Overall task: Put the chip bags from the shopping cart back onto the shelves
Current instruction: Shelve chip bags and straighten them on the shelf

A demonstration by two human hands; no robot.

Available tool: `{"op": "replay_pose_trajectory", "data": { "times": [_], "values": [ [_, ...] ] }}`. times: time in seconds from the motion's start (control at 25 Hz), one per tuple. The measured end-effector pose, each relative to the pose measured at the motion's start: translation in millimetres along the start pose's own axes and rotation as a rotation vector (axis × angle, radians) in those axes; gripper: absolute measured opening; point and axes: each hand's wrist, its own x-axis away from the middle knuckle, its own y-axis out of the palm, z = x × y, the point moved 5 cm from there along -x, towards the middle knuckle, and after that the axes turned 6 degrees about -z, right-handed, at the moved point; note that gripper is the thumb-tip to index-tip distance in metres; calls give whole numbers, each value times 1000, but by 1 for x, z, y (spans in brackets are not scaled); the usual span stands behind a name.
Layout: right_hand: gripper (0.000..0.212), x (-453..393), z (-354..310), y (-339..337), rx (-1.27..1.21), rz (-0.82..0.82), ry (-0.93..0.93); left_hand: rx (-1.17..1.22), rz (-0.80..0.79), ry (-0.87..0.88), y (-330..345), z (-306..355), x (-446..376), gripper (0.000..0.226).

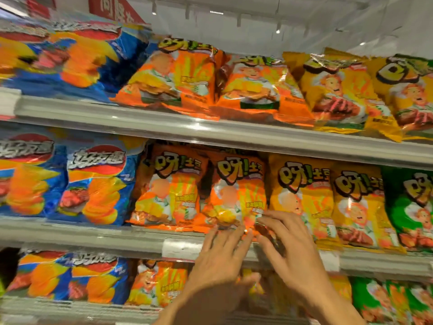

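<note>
An orange chip bag stands upright on the middle shelf, between another orange bag and a yellow one. My left hand reaches up with straight fingers whose tips touch the bag's lower edge. My right hand lies beside it, fingers spread, fingertips against the bag's lower right corner. Neither hand grips anything. The shopping cart is out of view.
Blue chip bags fill the left of all three shelves. Orange and yellow bags line the top shelf; green bags stand at the far right. A white price tag sits on the middle shelf's rail.
</note>
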Motion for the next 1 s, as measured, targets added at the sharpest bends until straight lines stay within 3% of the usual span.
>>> {"op": "replay_pose_trajectory", "data": {
  "times": [0.12,0.24,0.36,0.48,0.68,0.88,1.0],
  "values": [
    [42,-7,-22,22,-33,-136,104,138,115,57,-17,-22,17,59],
    [58,-8,-33,35,18,-262,211,241,253,-93,-33,-84,42,52],
    [65,-13,-46,32,142,-232,252,237,141,-260,-27,-137,64,67],
    [55,-30,-72,35,275,-69,128,191,49,-232,-14,-149,66,75],
    [82,-34,-87,97,453,-370,158,131,-5,-252,1,-144,69,80],
    [81,-33,-85,96,481,-400,166,148,-11,-278,2,-142,73,79],
    [67,-49,-94,67,330,-246,141,176,28,-295,-3,-134,73,76]
  ]
}}
